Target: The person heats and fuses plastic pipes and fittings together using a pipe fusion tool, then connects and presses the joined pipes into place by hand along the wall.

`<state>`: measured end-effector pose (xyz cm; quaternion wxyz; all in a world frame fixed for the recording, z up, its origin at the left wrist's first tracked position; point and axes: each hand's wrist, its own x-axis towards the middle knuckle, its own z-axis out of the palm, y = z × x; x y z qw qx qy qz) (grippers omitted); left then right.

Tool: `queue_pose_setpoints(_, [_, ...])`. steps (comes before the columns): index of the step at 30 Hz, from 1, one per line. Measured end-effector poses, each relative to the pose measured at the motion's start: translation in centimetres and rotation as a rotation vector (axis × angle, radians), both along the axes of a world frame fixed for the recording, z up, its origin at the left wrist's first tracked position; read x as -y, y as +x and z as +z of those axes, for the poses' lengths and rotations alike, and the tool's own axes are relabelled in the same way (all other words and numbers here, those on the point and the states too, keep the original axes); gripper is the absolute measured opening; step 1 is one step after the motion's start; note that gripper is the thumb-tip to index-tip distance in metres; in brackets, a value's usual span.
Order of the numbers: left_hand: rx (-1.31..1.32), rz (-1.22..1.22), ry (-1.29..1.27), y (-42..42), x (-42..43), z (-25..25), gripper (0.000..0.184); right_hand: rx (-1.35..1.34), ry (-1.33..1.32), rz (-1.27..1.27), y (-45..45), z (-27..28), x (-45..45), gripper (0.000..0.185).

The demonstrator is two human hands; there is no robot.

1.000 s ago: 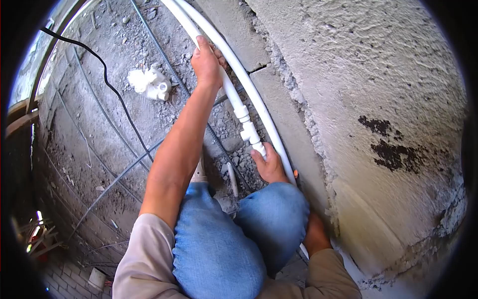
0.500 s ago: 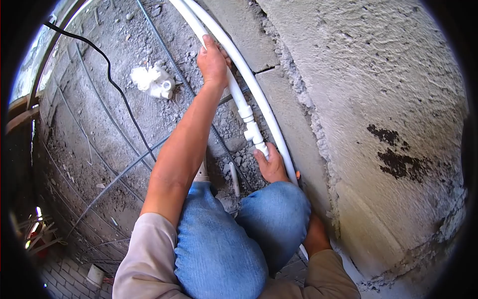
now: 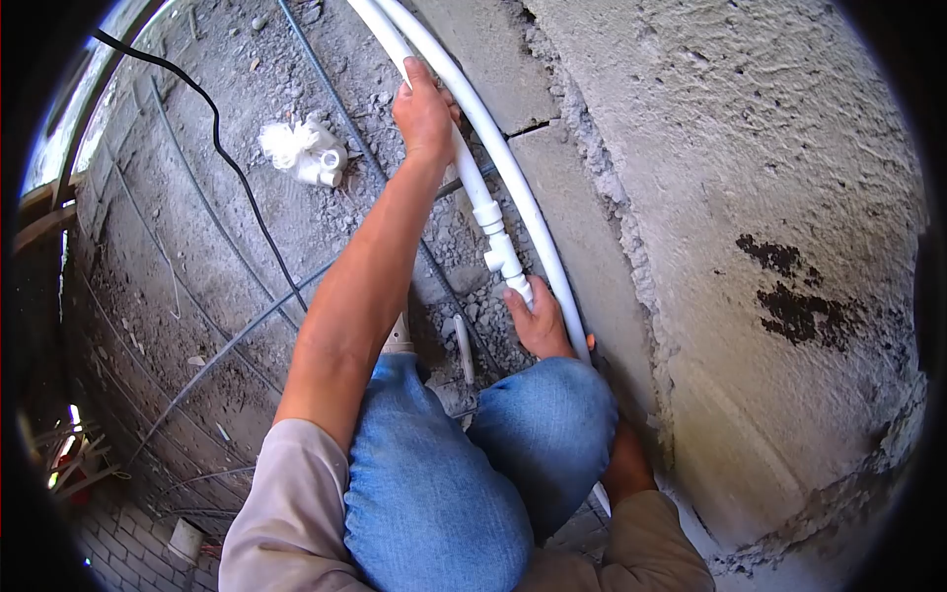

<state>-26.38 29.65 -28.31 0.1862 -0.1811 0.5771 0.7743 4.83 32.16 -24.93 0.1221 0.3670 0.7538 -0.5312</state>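
Observation:
My left hand (image 3: 425, 113) is wrapped round the inner white pipe (image 3: 468, 173) near the top middle. Lower down, a white tee fitting (image 3: 503, 257) joins this pipe, its side opening facing left. Just below the fitting, my right hand (image 3: 540, 321) grips the short white pipe end, thumb on its left side. A second white pipe (image 3: 521, 202) curves along the right of both hands, beside the wall. My right forearm is partly hidden behind my knee.
Steel bars (image 3: 212, 363) and a black cable (image 3: 219, 148) cross the gravelly ground. A clear bag of white fittings (image 3: 304, 153) lies left of my left hand. A rough concrete wall (image 3: 710, 197) rises on the right. A pale slender object (image 3: 464, 348) lies near my knees.
The view has shifted slightly, so the ground and wall sit a little differently in frame. Both hands keep their hold on the pipe, with no clear movement along it.

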Motion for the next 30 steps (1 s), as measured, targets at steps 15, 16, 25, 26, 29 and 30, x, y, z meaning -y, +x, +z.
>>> queue_pose_setpoints(15, [-0.026,0.004,-0.058,0.0,-0.2,-0.1,0.05,0.059,-0.023,-0.023,-0.2,0.2,0.1,0.047])
queue_pose_setpoints(16, [-0.027,0.003,-0.06,0.0,-0.2,-0.1,0.05,0.061,-0.025,-0.027,-0.2,0.2,0.1,0.047])
queue_pose_setpoints(25, [0.02,0.018,0.008,-0.2,-0.4,0.2,0.047,0.034,-0.01,-0.049,-0.5,0.2,-0.1,0.047])
queue_pose_setpoints(26, [0.013,0.027,0.045,0.0,-0.3,0.1,0.047,0.05,-0.028,-0.017,-0.4,0.4,-0.3,0.047])
queue_pose_setpoints(29, [0.014,0.035,0.076,0.2,-0.1,0.4,0.047,0.073,-0.055,0.02,-0.7,0.8,-0.6,0.048])
queue_pose_setpoints(30, [0.003,0.033,0.076,0.2,-0.2,0.3,0.047,0.07,-0.069,0.033,-0.8,1.0,-0.8,0.048])
